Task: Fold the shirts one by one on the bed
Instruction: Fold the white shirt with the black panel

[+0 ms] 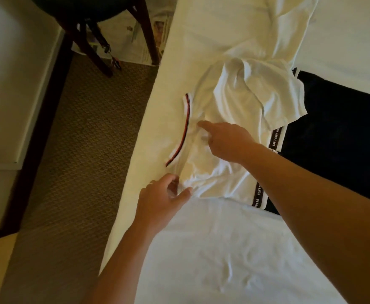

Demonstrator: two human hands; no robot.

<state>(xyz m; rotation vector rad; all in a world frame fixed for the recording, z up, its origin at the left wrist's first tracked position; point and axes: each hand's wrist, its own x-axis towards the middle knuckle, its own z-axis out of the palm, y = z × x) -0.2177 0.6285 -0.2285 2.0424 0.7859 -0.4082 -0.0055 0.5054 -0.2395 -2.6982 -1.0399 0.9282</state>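
shirt: white shirt [230, 110] with a striped collar [185, 130] — lies rumpled near the left edge of the bed [212, 249], partly over a dark cloth [337, 137] with lettered white bands
state of fold: judged early — body bunched, one flap thrown over the middle, nothing squared off yet
left hand: left hand [164, 198] at the near corner of the shirt by the bed edge, thumb and fingers curled in on a small ruck of fabric — looks like a pinch on the shirt
right hand: right hand [225, 141] over the shirt just inside the collar, index finger straight and pointing at the cloth, other fingers folded under; holds nothing. Tip contact with the fabric — cannot tell
handling: judged light, thin, fully limp. No stiffness, so it sags and drags wrinkles wherever it is lifted from one point
slip: cloth on sheet, probably slides easily; a pull from one side will likely shift the whole shirt
where to grip: shoulder seams either side of the collar, or hem corners — two points, pulled apart to tension flat
avoid: grabbing mid-body, it just bunches more
risk: close to the bed edge, a tug leftward could drag it off onto the carpet [80, 150]
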